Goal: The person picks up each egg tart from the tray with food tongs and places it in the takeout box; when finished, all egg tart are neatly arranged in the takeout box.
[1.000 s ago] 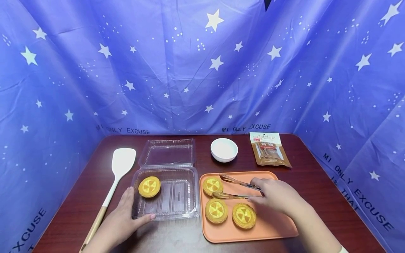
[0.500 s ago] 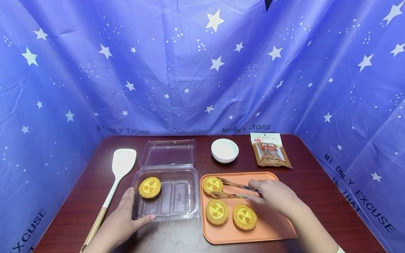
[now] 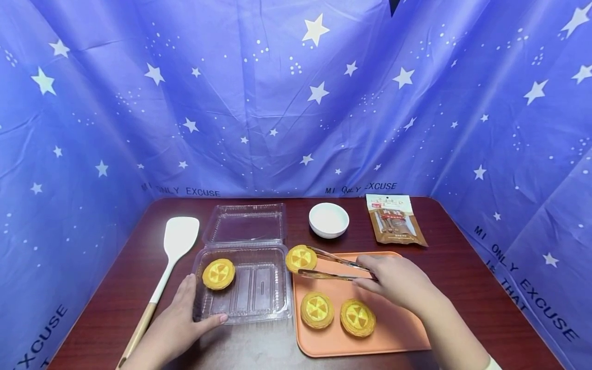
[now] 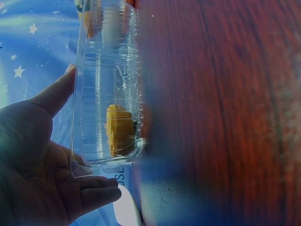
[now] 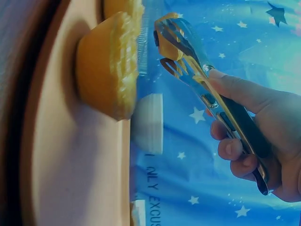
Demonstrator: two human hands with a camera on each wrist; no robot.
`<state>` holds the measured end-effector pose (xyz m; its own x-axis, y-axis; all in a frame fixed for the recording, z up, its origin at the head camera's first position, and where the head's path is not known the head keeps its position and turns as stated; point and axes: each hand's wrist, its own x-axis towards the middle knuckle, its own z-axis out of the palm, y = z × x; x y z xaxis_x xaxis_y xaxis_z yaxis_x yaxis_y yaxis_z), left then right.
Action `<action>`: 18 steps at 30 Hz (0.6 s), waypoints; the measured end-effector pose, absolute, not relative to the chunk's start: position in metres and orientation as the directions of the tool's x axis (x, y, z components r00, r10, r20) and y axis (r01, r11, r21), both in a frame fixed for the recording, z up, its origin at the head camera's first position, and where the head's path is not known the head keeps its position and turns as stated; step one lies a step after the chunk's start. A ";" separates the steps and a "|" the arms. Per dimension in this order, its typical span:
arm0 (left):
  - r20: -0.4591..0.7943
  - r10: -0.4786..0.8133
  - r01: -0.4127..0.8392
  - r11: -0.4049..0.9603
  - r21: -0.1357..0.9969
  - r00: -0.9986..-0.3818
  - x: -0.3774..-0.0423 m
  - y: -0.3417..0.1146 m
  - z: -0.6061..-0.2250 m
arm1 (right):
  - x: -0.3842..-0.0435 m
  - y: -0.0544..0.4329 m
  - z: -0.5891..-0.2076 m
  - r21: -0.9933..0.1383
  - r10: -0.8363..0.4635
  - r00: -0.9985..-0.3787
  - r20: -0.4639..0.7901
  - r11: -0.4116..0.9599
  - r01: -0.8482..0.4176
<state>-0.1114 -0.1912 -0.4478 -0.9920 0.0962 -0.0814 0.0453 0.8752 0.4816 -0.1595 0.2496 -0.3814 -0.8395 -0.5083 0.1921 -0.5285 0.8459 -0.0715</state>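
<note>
Judging by layout, prob. abt a quarter done. Can count 1 boxed tart (image 3: 219, 274) in clear box (image 3: 245, 311), L of centre on tabletop (image 3: 481, 288), with lid (image 3: 245, 226) back twd far edge. See held tart (image 3: 301, 258) up in tongs (image 3: 324, 275), over tray's far-L corner, just beside box's R rim, not yet in. Prob. left to shift: L tart (image 3: 317, 310) and R tart (image 3: 358, 317), both on orange tray (image 3: 393, 339), R of centre, twd near edge of tabletop.

With R grip (image 3: 393, 277), has tongs pinched betw. thumb and curled fingers, squeezed only partway, w/ tips astride held tart. Can't tell how firm. With L grip (image 3: 185, 318), steadies box at near-L corner, apparently: spread wide, w/ thumb at near rim, straight fingers by L wall, nothing picked up.
</note>
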 end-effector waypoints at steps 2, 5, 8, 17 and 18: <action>-0.087 0.099 0.046 0.875 0.482 -0.991 -0.111 -0.191 -0.448 | -0.159 0.248 -0.376 -0.072 -0.497 -0.846 0.192 0.853 -0.518; -0.089 0.097 0.042 0.873 0.486 -0.991 -0.111 -0.191 -0.447 | -0.159 0.246 -0.369 -0.075 -0.472 -0.861 0.187 0.867 -0.492; -0.083 0.093 0.042 0.874 0.484 -0.992 -0.111 -0.191 -0.447 | -0.159 0.244 -0.365 -0.066 -0.486 -0.848 0.211 0.858 -0.509; -0.079 0.088 0.039 0.875 0.482 -0.993 -0.111 -0.191 -0.448 | -0.162 0.222 -0.362 -0.083 -0.560 -0.793 0.241 0.802 -0.592; -0.079 0.087 0.039 0.875 0.482 -0.993 -0.111 -0.191 -0.448 | -0.162 0.219 -0.364 -0.087 -0.571 -0.784 0.243 0.792 -0.604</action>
